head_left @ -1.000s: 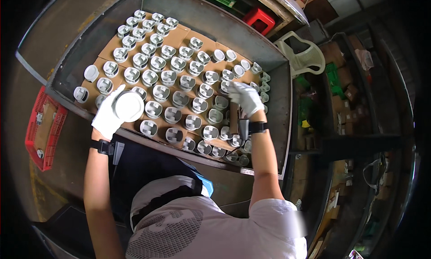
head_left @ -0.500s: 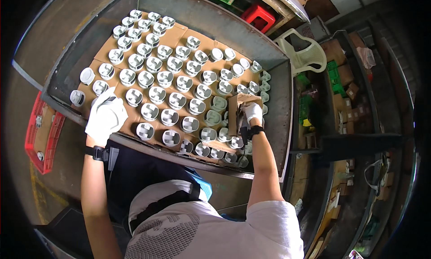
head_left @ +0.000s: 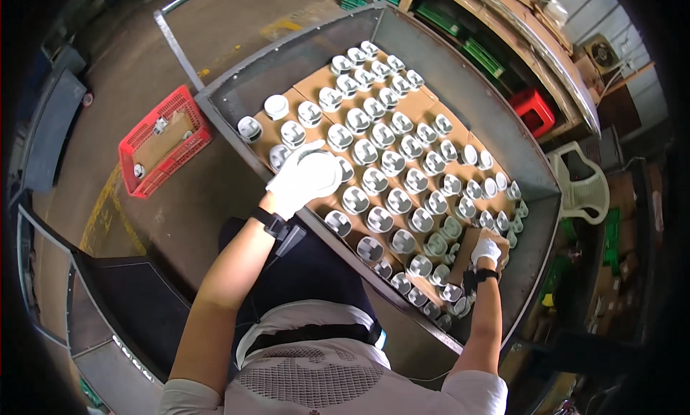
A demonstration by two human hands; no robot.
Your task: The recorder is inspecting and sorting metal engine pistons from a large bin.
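Note:
My left hand (head_left: 291,186), in a white glove, is closed round a pale metal piston (head_left: 321,173) whose round face shows bright. It hovers over the near left edge of a large metal bin. Rows of similar grey pistons (head_left: 392,162) stand on a cardboard sheet (head_left: 309,88) inside, most with their hollow skirts showing and a few with flat tops up. At the right end, my gloved right hand (head_left: 486,251) grips a small brown cardboard box (head_left: 466,255) among the pistons. Its fingertips are partly hidden.
The bin's metal wall (head_left: 460,77) rises around the pistons. A red plastic crate (head_left: 188,136) holding a few metal parts is on the floor at left. A pale plastic chair (head_left: 586,181) and a red stool (head_left: 532,112) stand beyond the bin, near wooden shelving (head_left: 503,38).
My view has swung left, so the bin appears farther right and tilted, and the red crate shows fully. Both hands keep their holds on the piston and the cardboard box.

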